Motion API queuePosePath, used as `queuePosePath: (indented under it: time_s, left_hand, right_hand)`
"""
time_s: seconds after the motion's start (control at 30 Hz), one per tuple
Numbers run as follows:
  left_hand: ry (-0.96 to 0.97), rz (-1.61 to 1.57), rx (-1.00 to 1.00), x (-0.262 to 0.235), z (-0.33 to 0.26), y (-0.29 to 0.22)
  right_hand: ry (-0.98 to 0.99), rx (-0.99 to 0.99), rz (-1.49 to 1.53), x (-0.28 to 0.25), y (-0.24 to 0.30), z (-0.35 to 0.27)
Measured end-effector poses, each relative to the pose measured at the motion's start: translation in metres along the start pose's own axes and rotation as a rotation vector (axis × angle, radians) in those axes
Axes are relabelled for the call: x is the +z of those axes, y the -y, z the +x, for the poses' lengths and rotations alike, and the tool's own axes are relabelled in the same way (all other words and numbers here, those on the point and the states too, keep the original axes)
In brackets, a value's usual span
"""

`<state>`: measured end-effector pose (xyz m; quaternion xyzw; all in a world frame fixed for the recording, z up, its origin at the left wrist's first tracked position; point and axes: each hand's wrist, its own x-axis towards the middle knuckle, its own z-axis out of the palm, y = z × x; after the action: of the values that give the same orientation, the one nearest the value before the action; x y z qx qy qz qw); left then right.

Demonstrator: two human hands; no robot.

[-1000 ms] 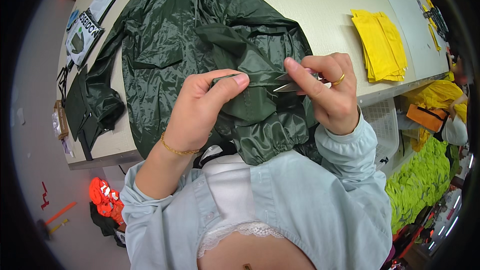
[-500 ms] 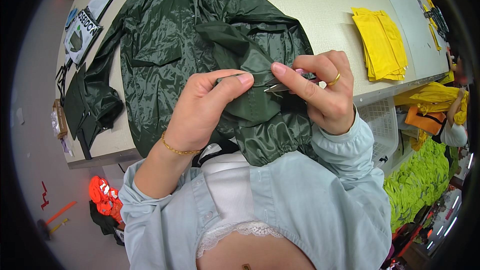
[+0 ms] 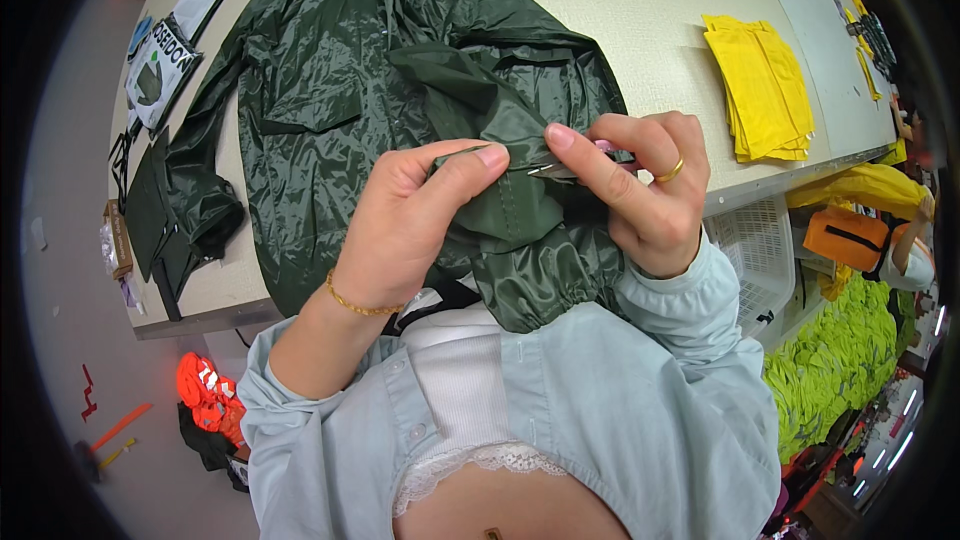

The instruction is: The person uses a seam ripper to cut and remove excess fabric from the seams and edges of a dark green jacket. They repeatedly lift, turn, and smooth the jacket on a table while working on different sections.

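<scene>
We hold a dark green rain jacket [image 3: 400,90] between both hands, raised just above the near edge of the desk [image 3: 640,10]. Our left hand [image 3: 405,225] pinches a fold of the jacket's sleeve [image 3: 520,230] between thumb and forefinger, fingers narrow and pressed on the cloth. Our right hand [image 3: 640,185], just beside the left and nearly touching it at the fingertips, closes around small scissors [image 3: 560,170]; only the metal tip and a bit of pink handle show between the fingers, and the tip meets the fold right where the left thumb holds it. The sleeve's gathered cuff [image 3: 545,285] hangs below both hands, against our light blue shirt. The rest of the jacket spreads out beyond the hands across the desk, reaching away and to the left. Well to the right of the right hand, a stack of yellow cloth [image 3: 760,85] lies on the desk. Below that hand, off the desk edge, sits a white basket [image 3: 750,250].
</scene>
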<state>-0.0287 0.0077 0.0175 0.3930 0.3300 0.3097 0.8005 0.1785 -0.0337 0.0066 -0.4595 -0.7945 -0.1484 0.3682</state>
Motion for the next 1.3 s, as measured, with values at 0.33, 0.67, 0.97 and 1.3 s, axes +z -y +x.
queuePosePath:
  time_s: [0.33,0.67,0.97,1.3]
  left_hand:
    - [-0.012,-0.017,-0.019,0.002,-0.001,0.001]
    - [0.002,-0.046,-0.032,0.002,-0.001,0.002]
    - [0.01,-0.054,-0.037,0.003,-0.001,0.002]
    - [-0.002,-0.017,-0.051,0.0,0.002,0.007]
  right_hand:
    - [-0.063,-0.01,-0.098,0.003,0.007,-0.003]
    - [-0.079,-0.015,-0.126,0.004,0.007,-0.006]
    - [-0.107,-0.017,-0.104,0.006,0.007,-0.008]
    - [-0.141,0.014,-0.03,0.013,0.004,-0.013]
